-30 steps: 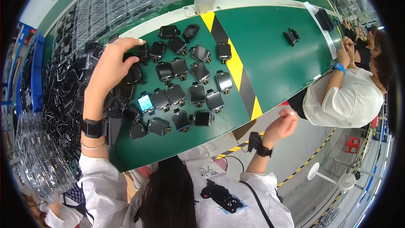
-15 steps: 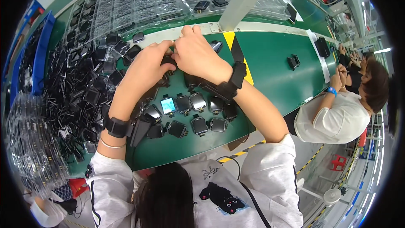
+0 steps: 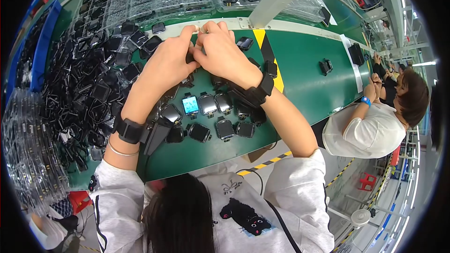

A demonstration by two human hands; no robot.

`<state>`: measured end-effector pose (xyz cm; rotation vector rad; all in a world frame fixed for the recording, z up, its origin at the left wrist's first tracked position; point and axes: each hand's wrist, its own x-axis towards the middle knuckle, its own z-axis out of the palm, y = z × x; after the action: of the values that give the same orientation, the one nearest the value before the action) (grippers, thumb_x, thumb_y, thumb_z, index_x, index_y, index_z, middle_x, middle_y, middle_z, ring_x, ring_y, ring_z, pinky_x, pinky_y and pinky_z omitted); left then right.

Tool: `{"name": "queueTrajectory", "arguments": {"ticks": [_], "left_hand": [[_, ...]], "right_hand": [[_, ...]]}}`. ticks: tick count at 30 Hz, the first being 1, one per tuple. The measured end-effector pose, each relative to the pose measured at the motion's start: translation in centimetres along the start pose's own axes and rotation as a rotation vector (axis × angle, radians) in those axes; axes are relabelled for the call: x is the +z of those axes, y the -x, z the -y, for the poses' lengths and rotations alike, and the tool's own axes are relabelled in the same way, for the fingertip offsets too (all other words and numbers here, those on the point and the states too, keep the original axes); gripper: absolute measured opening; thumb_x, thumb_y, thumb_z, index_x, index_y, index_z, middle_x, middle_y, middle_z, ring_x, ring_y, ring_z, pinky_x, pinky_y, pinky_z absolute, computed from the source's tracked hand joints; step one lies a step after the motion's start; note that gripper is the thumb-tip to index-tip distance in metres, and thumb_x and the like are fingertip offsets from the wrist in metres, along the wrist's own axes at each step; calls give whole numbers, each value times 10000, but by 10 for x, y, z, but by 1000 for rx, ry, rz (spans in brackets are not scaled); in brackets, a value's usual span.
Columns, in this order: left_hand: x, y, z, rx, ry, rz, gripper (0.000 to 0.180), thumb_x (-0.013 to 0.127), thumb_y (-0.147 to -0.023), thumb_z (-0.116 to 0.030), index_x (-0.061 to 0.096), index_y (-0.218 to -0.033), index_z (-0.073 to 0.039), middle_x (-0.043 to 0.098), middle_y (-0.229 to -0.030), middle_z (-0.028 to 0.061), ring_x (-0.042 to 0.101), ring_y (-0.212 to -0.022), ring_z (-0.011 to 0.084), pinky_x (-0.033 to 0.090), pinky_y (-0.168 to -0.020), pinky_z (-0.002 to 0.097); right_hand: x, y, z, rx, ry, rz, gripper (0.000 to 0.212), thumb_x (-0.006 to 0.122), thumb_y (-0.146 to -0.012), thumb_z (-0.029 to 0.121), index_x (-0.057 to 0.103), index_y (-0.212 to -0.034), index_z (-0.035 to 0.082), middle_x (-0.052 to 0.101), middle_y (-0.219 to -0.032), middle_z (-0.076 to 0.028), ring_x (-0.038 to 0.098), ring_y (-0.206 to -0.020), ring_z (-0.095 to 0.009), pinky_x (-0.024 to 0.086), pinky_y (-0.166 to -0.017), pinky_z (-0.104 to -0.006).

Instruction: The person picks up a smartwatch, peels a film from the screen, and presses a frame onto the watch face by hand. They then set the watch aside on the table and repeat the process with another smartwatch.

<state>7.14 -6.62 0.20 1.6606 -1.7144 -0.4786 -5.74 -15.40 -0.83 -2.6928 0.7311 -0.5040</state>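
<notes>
At the upper centre of the frame, a small dark piece (image 3: 190, 57) is pinched in the bent fingers of the left hand (image 3: 170, 61) and mostly hidden; whether it is also gripped by the curled right hand (image 3: 222, 55), just to its right, cannot be told. Below, some watches (image 3: 225, 129) are partly covered by the black wristband (image 3: 254, 95), a lit watch (image 3: 190, 105) is left uncovered near centre, and the clear trays (image 3: 140, 1) are cut off by the top edge.

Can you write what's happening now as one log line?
left hand: at dark item, mostly hidden | right hand: at same item | lit watch: on green table
</notes>
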Motion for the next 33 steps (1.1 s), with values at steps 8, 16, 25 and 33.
{"name": "queueTrajectory", "arguments": {"ticks": [8,16,25,33], "left_hand": [[4,0,0,1,-10,-3,589,714,-680,-34,412,-1184,-4,639,-906,214,609,-883,391,491,-746,416],[-4,17,-12,30,-45,-142,527,724,-720,-55,499,-1197,-37,632,-1053,151,586,-1013,333,457,-870,368],[-4,44,-25,-35,-194,-33,288,680,-749,6,609,-1028,3,639,-1026,132,600,-980,285,461,-861,332],[-12,62,-30,-40,-205,-135,263,664,-756,24,616,-1014,7,645,-1007,131,612,-940,281,467,-845,328]], "right_hand": [[-45,12,5,4,-465,25,119,627,-782,81,599,-845,-17,573,-912,-133,580,-835,-258,464,-691,-332],[-141,245,-35,-283,-1284,108,161,632,-731,-108,536,-848,-51,567,-649,-114,605,-592,-203,491,-510,-316],[149,420,-131,1589,-1020,-604,69,567,-832,13,621,-861,-20,628,-774,-64,611,-648,-168,495,-570,-253],[202,438,-172,1701,-401,-346,182,629,-793,168,626,-739,-5,651,-702,-105,639,-634,-173,509,-539,-302]]}}
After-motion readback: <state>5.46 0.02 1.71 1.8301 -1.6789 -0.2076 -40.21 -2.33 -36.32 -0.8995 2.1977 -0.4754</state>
